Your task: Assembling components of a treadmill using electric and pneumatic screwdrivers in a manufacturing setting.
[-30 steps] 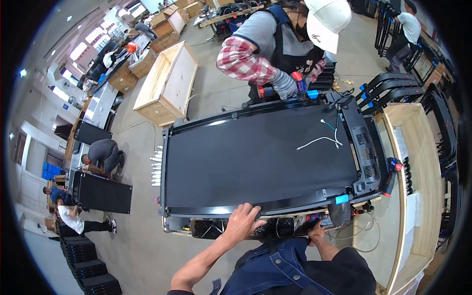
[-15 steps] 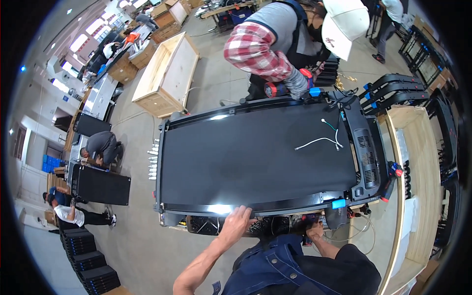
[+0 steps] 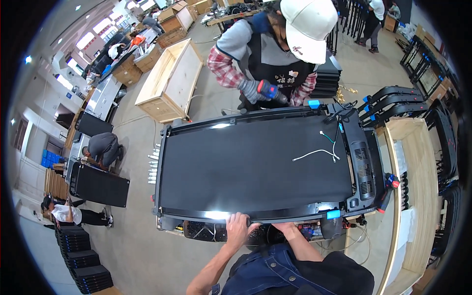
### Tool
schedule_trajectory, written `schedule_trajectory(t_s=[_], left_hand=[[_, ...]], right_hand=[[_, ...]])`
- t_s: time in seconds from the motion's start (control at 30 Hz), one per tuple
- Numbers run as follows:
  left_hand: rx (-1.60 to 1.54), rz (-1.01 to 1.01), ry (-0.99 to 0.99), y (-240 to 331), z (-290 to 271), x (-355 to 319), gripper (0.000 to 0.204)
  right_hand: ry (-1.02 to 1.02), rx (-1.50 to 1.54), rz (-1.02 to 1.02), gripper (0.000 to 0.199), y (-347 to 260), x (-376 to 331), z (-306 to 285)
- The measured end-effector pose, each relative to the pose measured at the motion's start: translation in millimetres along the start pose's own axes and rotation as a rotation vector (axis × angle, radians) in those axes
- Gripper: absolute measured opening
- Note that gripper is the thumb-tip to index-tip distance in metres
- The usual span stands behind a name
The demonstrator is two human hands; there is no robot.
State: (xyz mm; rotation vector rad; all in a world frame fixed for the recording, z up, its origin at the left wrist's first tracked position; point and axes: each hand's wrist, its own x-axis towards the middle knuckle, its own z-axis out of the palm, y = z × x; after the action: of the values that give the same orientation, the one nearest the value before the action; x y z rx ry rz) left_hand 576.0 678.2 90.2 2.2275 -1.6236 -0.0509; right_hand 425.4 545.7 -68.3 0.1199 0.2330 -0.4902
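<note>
A black treadmill deck (image 3: 255, 164) lies in front of me with its belt facing up. My left hand (image 3: 238, 230) grips the near side rail (image 3: 280, 215), fingers over the top and thumb along the edge. Close by on the right, my right hand (image 3: 284, 226) reaches to the underside of that rail, its fingers hidden there. Under the rail, black trays (image 3: 206, 231) hold small parts too small to tell apart. Red and blue tools (image 3: 309, 230) sit right of my right hand. White cable ends (image 3: 319, 151) lie on the belt.
Across the deck, a co-worker in a white cap (image 3: 307, 29) holds a red and black power drill (image 3: 268, 89). An open wooden crate (image 3: 413, 196) stands at the right, another (image 3: 172, 81) at the far left. A red and black power tool (image 3: 388, 191) hangs by the motor end.
My right hand has moved left, away from the red tools, to beneath the rail. My left hand stays on the rail. The co-worker has straightened up and shifted left with the drill.
</note>
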Motion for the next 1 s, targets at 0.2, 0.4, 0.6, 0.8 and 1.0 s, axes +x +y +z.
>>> schedule_trajectory(t_s=[0.2,0.4,0.6,0.8,1.0], left_hand=[[-0.033,0.105,0.045,-8.0,-6.5,4.9,0.043],[-0.147,0.141,0.131,32.9,-154.2,28.5,0.046],[-0.249,0.021,0.165,59.0,-312.5,42.8,0.044],[-0.190,0.096,0.316,32.6,-366.4,-31.9,0.035],[-0.231,0.099,0.568,-49.9,-440.3,-121.6,0.033]], right_hand=[[-0.048,-0.243,-0.201,0.044,-0.5,2.7,34.2],[0.027,-0.603,-0.169,0.055,-30.0,-14.8,-45.6],[-0.062,-0.693,0.198,0.054,23.4,66.6,-26.1],[-0.157,-0.843,0.330,0.054,54.8,170.4,31.5],[-0.160,-0.979,0.358,0.054,127.0,212.4,76.7]])
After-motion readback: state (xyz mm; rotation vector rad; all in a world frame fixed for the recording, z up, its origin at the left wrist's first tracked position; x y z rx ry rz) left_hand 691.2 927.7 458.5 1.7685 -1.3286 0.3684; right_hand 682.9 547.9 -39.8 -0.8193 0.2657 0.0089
